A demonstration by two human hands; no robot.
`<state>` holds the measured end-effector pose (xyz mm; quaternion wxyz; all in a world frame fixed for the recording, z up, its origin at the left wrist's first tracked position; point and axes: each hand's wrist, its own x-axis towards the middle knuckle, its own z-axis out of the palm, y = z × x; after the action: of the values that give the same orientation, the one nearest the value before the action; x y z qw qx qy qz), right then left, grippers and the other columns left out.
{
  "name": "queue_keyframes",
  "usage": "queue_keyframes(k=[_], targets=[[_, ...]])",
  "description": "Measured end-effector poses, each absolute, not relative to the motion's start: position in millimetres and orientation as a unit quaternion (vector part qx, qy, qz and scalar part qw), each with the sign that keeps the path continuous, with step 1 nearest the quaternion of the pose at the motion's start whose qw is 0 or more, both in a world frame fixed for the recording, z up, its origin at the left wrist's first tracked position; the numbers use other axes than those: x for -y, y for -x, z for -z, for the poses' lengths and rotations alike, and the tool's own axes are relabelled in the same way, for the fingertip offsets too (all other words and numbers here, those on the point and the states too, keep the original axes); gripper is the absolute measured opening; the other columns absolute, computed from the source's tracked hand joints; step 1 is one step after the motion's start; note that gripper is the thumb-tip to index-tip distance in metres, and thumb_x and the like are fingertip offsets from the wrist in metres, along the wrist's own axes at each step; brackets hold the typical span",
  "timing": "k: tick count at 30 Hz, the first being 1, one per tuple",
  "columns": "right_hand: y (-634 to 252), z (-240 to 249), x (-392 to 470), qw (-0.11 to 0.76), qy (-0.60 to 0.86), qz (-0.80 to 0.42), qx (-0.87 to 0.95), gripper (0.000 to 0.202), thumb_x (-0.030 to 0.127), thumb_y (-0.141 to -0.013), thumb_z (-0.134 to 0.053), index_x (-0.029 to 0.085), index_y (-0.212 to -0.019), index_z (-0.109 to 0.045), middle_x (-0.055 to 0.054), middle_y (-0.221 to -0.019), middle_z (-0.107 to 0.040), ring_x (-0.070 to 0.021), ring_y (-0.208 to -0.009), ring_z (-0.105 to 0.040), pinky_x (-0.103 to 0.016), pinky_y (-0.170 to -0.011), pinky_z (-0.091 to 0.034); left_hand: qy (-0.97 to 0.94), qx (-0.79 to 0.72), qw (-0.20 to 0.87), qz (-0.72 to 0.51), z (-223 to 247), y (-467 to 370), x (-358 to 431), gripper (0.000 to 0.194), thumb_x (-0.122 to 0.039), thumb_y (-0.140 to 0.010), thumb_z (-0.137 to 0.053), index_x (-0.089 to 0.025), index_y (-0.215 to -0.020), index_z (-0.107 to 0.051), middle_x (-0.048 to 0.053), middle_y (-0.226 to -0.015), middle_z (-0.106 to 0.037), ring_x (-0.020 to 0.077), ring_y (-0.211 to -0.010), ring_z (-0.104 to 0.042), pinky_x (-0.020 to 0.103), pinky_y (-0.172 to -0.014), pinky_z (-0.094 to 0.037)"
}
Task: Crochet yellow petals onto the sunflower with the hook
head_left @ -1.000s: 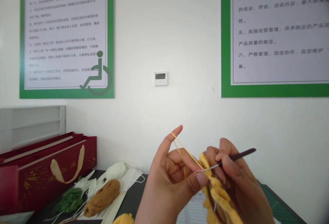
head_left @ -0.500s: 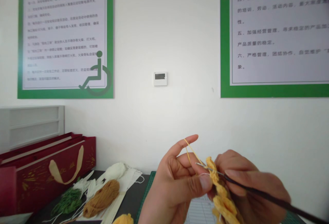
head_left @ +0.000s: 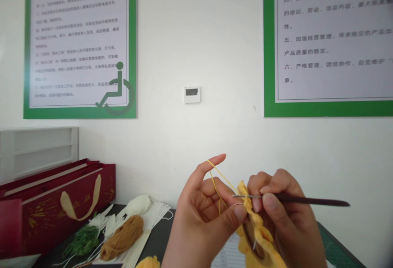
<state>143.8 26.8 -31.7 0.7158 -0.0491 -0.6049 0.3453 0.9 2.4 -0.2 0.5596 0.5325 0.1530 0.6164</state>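
Note:
My left hand [head_left: 204, 214] pinches the edge of a yellow crochet piece [head_left: 259, 233] between thumb and fingers. Its raised index finger carries a strand of yellow yarn [head_left: 225, 173] that runs down to the work. In my right hand [head_left: 287, 206] is a crochet hook [head_left: 310, 200] with a dark handle, held nearly level. The hook's thin metal shaft passes through the top of the crochet piece, and its tip points left, close to the left fingers. Brown shows on the inner side of the piece; its lower part leaves the frame.
Left on the dark table lie a brown yarn skein [head_left: 123, 237], green yarn [head_left: 81, 241], white yarn [head_left: 138, 205] and a yellow ball [head_left: 148, 262]. Dark red gift bags [head_left: 39, 219] stand behind them. A green cutting mat [head_left: 337, 247] and a printed sheet [head_left: 227, 253] lie beneath the hands.
Both hands have shifted left and slightly up with the crochet piece. The hook has swung from sloping down to the right to nearly level.

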Motion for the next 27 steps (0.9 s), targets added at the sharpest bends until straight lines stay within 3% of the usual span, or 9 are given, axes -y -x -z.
queue_keyframes(k=[4,7,9,12,14,17,24,27], targets=[[-153,35,-29,0.735,0.087,-0.177,0.648,0.011,0.017,-0.091,-0.066,0.029,-0.092,-0.067,-0.001,-0.08,-0.063,-0.0154,-0.069,-0.061,-0.028,-0.058,-0.05,-0.53,-0.149,0.546,-0.631,2,-6,1,0.074,-0.012,-0.071,-0.087,-0.023,-0.138,-0.059,-0.001,-0.071,-0.067,0.0133,-0.068,-0.062,0.026,-0.069,-0.051],[-158,44,-28,0.73,0.133,0.044,0.669,0.036,0.005,-0.08,-0.072,0.032,-0.104,-0.075,-0.003,-0.087,-0.07,-0.0192,-0.074,-0.065,-0.032,-0.062,-0.052,-0.509,-0.148,0.551,-0.644,3,-9,1,0.073,-0.01,-0.07,-0.088,-0.021,-0.136,-0.06,-0.001,-0.07,-0.067,0.0124,-0.067,-0.061,0.025,-0.068,-0.051],[-155,48,-28,0.733,0.152,0.124,0.652,0.045,0.002,-0.075,-0.075,0.032,-0.11,-0.077,-0.004,-0.09,-0.072,-0.0216,-0.078,-0.066,-0.035,-0.064,-0.053,-0.494,-0.151,0.588,-0.622,3,-9,1,0.072,-0.01,-0.068,-0.089,-0.018,-0.134,-0.061,-0.001,-0.07,-0.068,0.0134,-0.066,-0.063,0.027,-0.07,-0.052],[-145,44,-28,0.805,0.109,0.008,0.583,0.023,0.015,-0.086,-0.072,0.033,-0.099,-0.077,-0.004,-0.098,-0.074,-0.0229,-0.092,-0.065,-0.036,-0.071,-0.052,-0.488,-0.152,0.633,-0.581,2,-8,0,0.074,-0.011,-0.065,-0.091,-0.014,-0.133,-0.062,0.001,-0.072,-0.069,0.0137,-0.066,-0.065,0.028,-0.07,-0.053],[-138,36,-28,0.797,0.071,-0.099,0.592,0.004,0.027,-0.09,-0.071,0.03,-0.091,-0.074,-0.004,-0.085,-0.075,-0.0232,-0.09,-0.063,-0.038,-0.077,-0.052,-0.489,-0.153,0.625,-0.589,2,-8,-1,0.076,-0.012,-0.065,-0.091,-0.017,-0.135,-0.061,0.0,-0.073,-0.069,0.0126,-0.066,-0.065,0.025,-0.068,-0.052],[-135,28,-26,0.783,0.045,-0.175,0.595,0.002,0.031,-0.092,-0.069,0.029,-0.091,-0.071,-0.003,-0.077,-0.075,-0.0213,-0.084,-0.061,-0.036,-0.075,-0.051,-0.492,-0.153,0.607,-0.604,3,-7,-1,0.074,-0.012,-0.067,-0.091,-0.02,-0.134,-0.062,-0.001,-0.074,-0.069,0.0137,-0.068,-0.068,0.024,-0.066,-0.052],[-142,32,-26,0.762,0.02,-0.279,0.584,0.005,0.036,-0.095,-0.065,0.031,-0.096,-0.066,-0.002,-0.082,-0.069,-0.0193,-0.081,-0.061,-0.031,-0.065,-0.051,-0.508,-0.161,0.576,-0.619,4,-4,0,0.061,-0.015,-0.071,-0.089,-0.018,-0.127,-0.067,0.0,-0.073,-0.069,0.0131,-0.068,-0.065,0.024,-0.066,-0.052],[-147,33,-28,0.749,0.027,-0.277,0.601,0.005,0.037,-0.096,-0.063,0.032,-0.097,-0.064,-0.002,-0.082,-0.068,-0.0189,-0.082,-0.06,-0.032,-0.069,-0.051,-0.515,-0.174,0.56,-0.625,3,-3,1,0.058,-0.017,-0.072,-0.088,-0.018,-0.126,-0.067,0.001,-0.074,-0.071,0.0124,-0.067,-0.064,0.024,-0.066,-0.051]])
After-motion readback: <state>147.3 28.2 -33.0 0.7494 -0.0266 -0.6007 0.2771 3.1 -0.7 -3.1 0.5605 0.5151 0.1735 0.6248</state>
